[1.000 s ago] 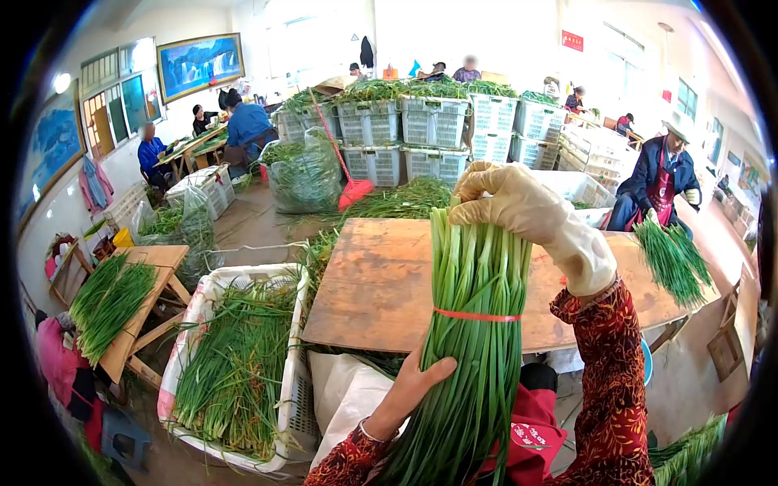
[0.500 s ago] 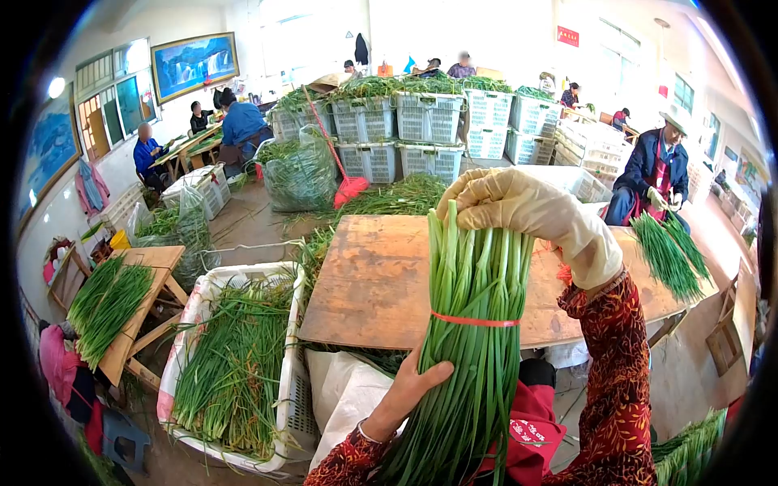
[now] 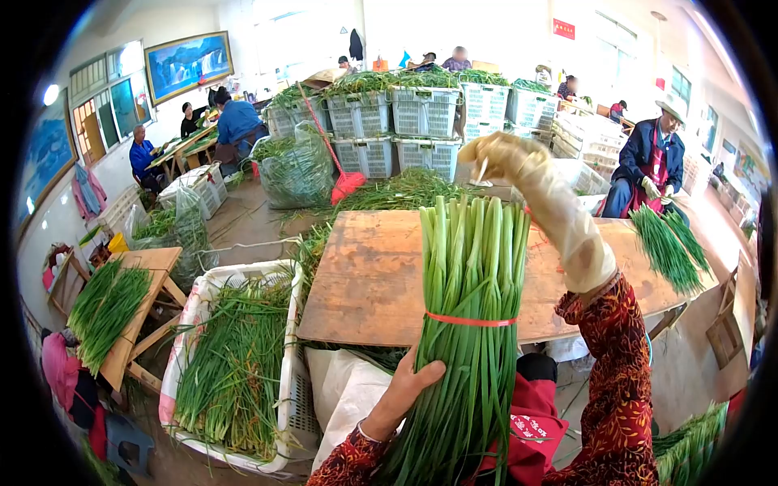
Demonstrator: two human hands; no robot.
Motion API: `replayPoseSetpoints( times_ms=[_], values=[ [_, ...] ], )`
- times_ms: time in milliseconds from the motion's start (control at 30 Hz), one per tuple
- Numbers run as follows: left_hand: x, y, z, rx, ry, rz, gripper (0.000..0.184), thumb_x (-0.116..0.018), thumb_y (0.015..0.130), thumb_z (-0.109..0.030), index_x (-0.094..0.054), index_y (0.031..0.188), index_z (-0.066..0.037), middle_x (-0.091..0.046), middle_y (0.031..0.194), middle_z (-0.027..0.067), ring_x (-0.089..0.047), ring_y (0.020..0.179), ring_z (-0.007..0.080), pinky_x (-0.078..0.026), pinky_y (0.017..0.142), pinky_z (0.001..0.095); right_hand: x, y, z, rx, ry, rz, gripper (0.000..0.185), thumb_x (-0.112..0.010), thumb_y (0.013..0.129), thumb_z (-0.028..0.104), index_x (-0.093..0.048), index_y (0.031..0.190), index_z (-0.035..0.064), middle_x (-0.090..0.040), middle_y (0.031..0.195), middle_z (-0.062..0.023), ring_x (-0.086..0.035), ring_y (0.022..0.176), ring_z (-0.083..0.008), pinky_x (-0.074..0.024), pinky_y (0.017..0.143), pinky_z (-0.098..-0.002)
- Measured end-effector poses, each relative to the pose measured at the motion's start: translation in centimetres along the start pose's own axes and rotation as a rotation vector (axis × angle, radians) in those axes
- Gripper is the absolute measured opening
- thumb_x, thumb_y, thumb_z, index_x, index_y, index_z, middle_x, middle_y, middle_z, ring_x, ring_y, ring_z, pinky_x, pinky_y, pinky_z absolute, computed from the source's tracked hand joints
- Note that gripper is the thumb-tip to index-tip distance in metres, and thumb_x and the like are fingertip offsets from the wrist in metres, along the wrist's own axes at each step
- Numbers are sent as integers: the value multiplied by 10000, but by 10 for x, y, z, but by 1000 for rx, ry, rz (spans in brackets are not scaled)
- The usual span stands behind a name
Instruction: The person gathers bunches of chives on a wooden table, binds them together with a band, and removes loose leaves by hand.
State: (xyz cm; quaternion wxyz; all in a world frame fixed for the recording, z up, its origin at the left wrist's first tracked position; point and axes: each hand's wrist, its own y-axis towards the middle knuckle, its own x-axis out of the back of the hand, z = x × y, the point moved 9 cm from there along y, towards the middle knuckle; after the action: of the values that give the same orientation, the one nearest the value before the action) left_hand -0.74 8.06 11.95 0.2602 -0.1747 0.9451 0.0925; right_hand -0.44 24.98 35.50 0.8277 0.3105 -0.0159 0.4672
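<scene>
My bare left hand [image 3: 405, 391] is wrapped round the lower part of a bundle of green chives [image 3: 470, 275], below the red band [image 3: 470, 321] that ties it. The bundle stands upright, with its pale cut stem ends on top and its leaves hanging down. Above and slightly right of the stem ends is my right hand [image 3: 506, 166], in a cream glove, apart from the bundle. Its fingers are bent and pinched together; a small pale bit shows at the fingertips, too small to name.
In front of me stands a wooden table [image 3: 365, 275], with more chives [image 3: 668, 247] at its right end. A white crate [image 3: 292, 356] of loose greens sits at left. Stacked crates [image 3: 425, 113] fill the back. A co-worker [image 3: 652, 162] in a hat sits at right.
My right hand has lifted off the stem ends, moving up and slightly right, and its fingers have drawn together. My left hand still grips the bundle, which has shifted slightly left.
</scene>
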Motion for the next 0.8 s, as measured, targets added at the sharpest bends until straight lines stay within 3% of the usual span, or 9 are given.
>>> replayPoseSetpoints(
  times_ms=[100,167,200,300,367,467,567,667,800],
  values=[
    [2,-4,-4,-21,30,-10,671,-658,810,-312,-357,1313,14,-529,1172,72,-521,1015,143,-426,884,283,54,16,-6,133,134,-186,267,-572,860,333,-668,906,89,-656,846,-57,-596,743,-117,-503,728,-320],
    [3,-11,-9,-16,19,-67,674,-655,810,-328,-360,1310,13,-530,1161,69,-522,1005,142,-428,876,283,79,23,-42,122,339,46,239,-541,886,288,-658,927,83,-654,845,-64,-591,700,-110,-509,697,-278],
    [4,-13,-12,-14,12,-98,675,-653,809,-336,-362,1309,13,-531,1156,67,-522,1000,142,-429,873,283,75,6,-56,61,41,116,243,-566,870,244,-622,994,43,-634,886,-77,-583,693,-149,-495,691,-258],
    [15,-10,-14,-26,47,-123,685,-649,809,-357,-360,1311,9,-524,1159,68,-516,1004,142,-428,870,285,47,-46,-118,-370,-1504,344,425,-631,799,191,-538,1190,53,-493,1284,-96,-470,1168,-238,-404,971,-352],
    [23,-3,-19,-65,77,-163,659,-636,825,-337,-359,1313,9,-504,1188,79,-513,1016,144,-430,873,286,40,-58,-110,-70,-1263,180,554,-644,816,283,-460,1271,26,-451,1337,-119,-462,1188,-251,-382,997,-356],
    [18,5,-38,-203,105,-210,642,-630,838,-298,-344,1322,12,-491,1205,88,-510,1031,148,-425,889,281,11,-82,-104,-180,-240,68,662,-604,850,399,-381,1332,4,-465,1316,-130,-447,1206,-231,-365,1003,-351],
    [21,12,-38,-196,68,-261,654,-645,830,-283,-338,1329,7,-496,1198,84,-504,1044,151,-413,907,278,-49,-111,-121,-348,384,164,923,-680,720,565,-325,1377,23,-486,1290,-91,-446,1190,-197,-368,972,-324],
    [26,19,-44,-304,123,-304,649,-662,821,-269,-348,1319,5,-500,1191,85,-509,1031,152,-427,882,277,-87,-144,-107,-363,557,97,970,-789,688,358,-230,1427,72,-439,1331,-75,-402,1216,-190,-320,1023,-322],
    [36,20,-53,-398,159,-372,624,-661,823,-278,-372,1302,-1,-524,1151,79,-530,988,149,-443,850,278,-112,-176,-129,-448,768,63,1022,-821,644,350,-226,1424,64,-442,1325,-83,-408,1208,-191,-329,1010,-320]
  ],
)
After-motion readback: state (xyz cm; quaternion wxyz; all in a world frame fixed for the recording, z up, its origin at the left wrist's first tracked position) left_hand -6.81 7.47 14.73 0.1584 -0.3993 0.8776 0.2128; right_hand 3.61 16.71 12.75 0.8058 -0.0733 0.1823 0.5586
